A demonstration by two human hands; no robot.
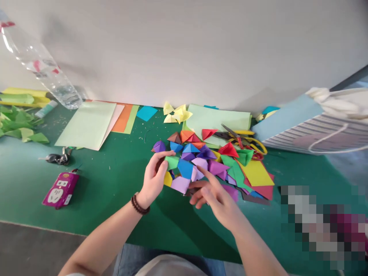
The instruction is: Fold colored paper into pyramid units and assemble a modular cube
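My left hand point(155, 177), with a bead bracelet on its wrist, grips a multicoloured folded-paper piece point(184, 171) made of green, blue, lilac and yellow units, held just above the green table point(120, 180). My right hand point(211, 194) is open, its fingers spread, the index finger pointing at the lilac part of the piece and the other fingers touching its lower edge. Behind the piece lies a heap of loose folded paper units point(201, 147) in purple, blue, orange, red and green.
Yellow-handled scissors point(244, 140) lie on paper sheets at the right, by a striped paper bag point(313, 126). Pastel sheets point(89, 124) and a tilted clear bottle point(43, 65) sit at the back left, with green scraps point(20, 124), keys point(59, 158) and a purple packet point(61, 189).
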